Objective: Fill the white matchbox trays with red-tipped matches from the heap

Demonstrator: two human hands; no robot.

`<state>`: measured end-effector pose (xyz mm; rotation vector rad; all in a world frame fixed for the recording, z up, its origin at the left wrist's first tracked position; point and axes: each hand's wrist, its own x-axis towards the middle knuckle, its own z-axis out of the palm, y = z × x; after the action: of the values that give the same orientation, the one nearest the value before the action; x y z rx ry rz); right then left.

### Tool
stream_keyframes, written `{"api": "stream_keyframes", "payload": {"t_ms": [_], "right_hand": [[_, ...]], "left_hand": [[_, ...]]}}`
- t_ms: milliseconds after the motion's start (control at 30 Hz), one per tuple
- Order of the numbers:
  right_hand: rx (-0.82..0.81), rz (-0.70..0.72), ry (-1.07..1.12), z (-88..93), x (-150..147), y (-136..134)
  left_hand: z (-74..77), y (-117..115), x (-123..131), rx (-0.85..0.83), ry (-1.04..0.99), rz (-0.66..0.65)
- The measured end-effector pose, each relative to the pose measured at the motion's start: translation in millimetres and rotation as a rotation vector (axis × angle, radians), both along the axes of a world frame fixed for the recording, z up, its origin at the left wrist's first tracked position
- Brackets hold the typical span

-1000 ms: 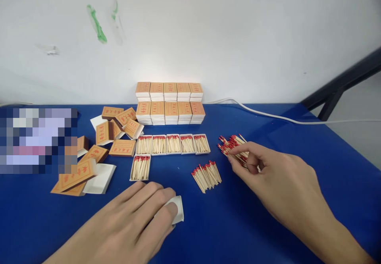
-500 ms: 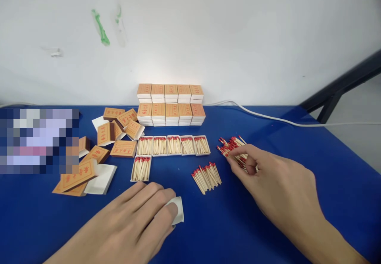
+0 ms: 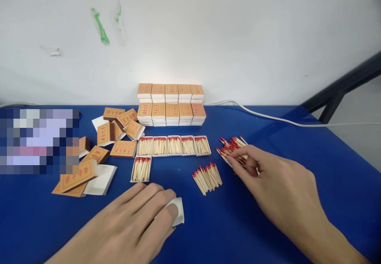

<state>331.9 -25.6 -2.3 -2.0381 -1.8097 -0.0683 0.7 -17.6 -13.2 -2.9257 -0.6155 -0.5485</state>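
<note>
My left hand (image 3: 133, 216) is closed round a small white tray (image 3: 179, 212), whose right end shows past the fingers. My right hand (image 3: 276, 184) has thumb and forefinger together on matches at the near edge of a loose pile of red-tipped matches (image 3: 230, 147). Between the hands lies a fanned bunch of matches (image 3: 207, 178) on the blue table (image 3: 205, 232). Further back, several open trays filled with matches (image 3: 174, 145) stand side by side in a row. One more filled tray (image 3: 141, 169) sits in front of the row's left end.
Closed matchboxes (image 3: 172, 113) are stacked in two rows by the wall. Scattered orange sleeves (image 3: 123, 149) and a white tray (image 3: 101, 180) lie to the left. A white cable (image 3: 268, 116) runs along the back right. A blurred patch covers the far left.
My right thumb and forefinger have closed further at the edge of the pile, and some matches there have shifted slightly left. My left hand stays on the white tray.
</note>
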Motion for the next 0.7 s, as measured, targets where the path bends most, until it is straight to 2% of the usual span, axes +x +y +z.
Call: {"api": "stream_keyframes", "payload": {"t_ms": [267,433,700], "right_hand": [[-0.159,0.038,0.377,9.1,1,2],[-0.227,0.076,0.369,9.8,-3,1],[-0.183,0.072,0.302,12.4,8,2]], "left_hand": [[-0.1,-1,-1,-0.046,0.011,-0.004],[3.8,1,3,-0.059,-0.040,0.009],[2.9,1,1,0.004,0.001,-0.001]]}}
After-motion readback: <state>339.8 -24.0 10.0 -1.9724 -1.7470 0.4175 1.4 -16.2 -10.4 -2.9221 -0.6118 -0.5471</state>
